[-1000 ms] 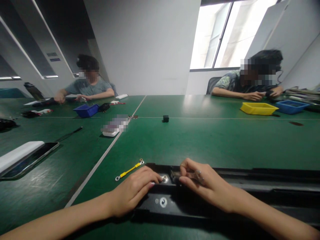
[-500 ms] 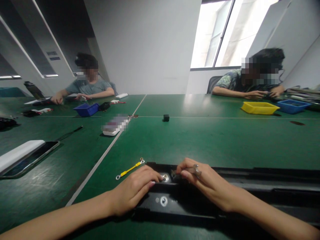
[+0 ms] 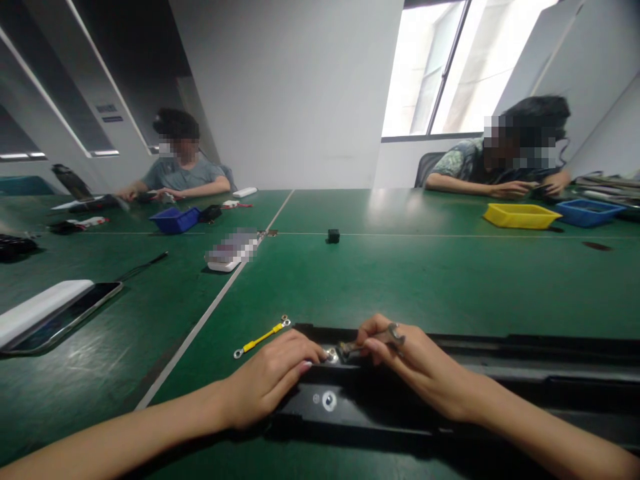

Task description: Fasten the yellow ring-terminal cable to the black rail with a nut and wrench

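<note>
A long black metal housing (image 3: 370,417) lies across the near part of the green table. In my right hand (image 3: 415,367) is a small metal wrench (image 3: 395,335), pinched between thumb and fingers, its near end by a bolt fitting (image 3: 331,355) inside the housing. My left hand (image 3: 275,373) rests over the housing's left end, fingertips together at the same fitting; anything between them is too small to make out. Just beyond my left hand lies a yellow cable with ring terminals (image 3: 263,338). A second round fitting (image 3: 329,401) shows on the housing's near side.
A small black block (image 3: 333,236) sits mid-table. To the left are a phone (image 3: 67,317) and a white-edged device (image 3: 233,250). Farther back stand a dark blue tray (image 3: 175,220), a yellow tray (image 3: 521,216) and a blue tray (image 3: 590,212). Two people sit across the table.
The wrench in my right hand has shifted slightly, and its near end now reaches closer to the bolt fitting. My left hand stays at the fitting.
</note>
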The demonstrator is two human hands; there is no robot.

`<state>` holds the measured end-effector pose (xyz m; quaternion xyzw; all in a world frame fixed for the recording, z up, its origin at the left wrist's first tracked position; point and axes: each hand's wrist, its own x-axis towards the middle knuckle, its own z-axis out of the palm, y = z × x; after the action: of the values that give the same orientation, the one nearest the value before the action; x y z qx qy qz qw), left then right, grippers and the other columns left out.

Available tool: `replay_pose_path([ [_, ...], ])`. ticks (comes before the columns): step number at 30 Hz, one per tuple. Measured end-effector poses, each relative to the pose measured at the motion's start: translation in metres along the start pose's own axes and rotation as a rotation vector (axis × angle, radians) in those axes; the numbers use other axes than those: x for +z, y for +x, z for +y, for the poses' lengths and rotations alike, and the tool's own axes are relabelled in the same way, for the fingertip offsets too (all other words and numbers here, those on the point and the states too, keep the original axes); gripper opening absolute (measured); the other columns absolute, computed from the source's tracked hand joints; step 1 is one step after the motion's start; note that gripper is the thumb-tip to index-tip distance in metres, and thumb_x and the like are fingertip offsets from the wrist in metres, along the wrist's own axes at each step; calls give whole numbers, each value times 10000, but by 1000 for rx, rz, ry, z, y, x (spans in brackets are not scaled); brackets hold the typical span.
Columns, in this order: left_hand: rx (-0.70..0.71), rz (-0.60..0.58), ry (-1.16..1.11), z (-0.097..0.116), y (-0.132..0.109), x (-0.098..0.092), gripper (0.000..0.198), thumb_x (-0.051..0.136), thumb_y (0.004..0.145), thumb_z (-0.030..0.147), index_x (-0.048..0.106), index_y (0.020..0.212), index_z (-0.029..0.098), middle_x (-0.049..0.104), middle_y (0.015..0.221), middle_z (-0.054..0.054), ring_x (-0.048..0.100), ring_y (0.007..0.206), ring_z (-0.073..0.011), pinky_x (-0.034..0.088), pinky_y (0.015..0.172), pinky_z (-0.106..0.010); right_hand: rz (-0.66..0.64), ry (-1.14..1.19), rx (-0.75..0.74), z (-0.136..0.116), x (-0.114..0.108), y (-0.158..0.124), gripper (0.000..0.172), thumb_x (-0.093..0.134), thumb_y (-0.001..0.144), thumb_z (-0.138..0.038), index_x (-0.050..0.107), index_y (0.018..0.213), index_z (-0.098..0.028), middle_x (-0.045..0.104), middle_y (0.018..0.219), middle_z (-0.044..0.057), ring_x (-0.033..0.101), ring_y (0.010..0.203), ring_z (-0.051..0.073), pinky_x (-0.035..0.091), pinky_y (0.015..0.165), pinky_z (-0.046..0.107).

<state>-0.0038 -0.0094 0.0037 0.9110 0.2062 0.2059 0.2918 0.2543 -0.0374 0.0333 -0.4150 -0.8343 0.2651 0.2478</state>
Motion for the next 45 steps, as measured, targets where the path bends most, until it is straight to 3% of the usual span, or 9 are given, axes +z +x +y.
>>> replay_pose_path([
  [9, 7, 1, 9, 0, 0, 0, 286, 274, 1001, 236, 538, 1078, 158, 601, 1090, -102, 520, 1024, -217, 413, 939, -354, -26, -3, 0, 3, 1, -1, 283, 387, 974, -365, 593, 996, -173, 661, 860, 57, 605, 769, 169, 457, 709, 283],
  [19, -2, 9, 22, 0, 0, 0, 291, 279, 1001, 240, 548, 1074, 157, 604, 1092, -99, 527, 1029, -212, 426, 938, -349, -45, 91, 49, -2, -2, 2, 288, 399, 970, -363, 609, 966, -166, 646, 825, 31, 594, 719, 147, 449, 668, 250],
  [45, -3, -14, 12, -1, -1, 1, 254, 288, 985, 176, 521, 1085, 158, 586, 1102, -94, 502, 1041, -212, 394, 949, -350, -63, 65, 54, -3, -2, -1, 235, 432, 943, -325, 584, 1021, -164, 672, 851, 51, 623, 764, 177, 467, 711, 288],
])
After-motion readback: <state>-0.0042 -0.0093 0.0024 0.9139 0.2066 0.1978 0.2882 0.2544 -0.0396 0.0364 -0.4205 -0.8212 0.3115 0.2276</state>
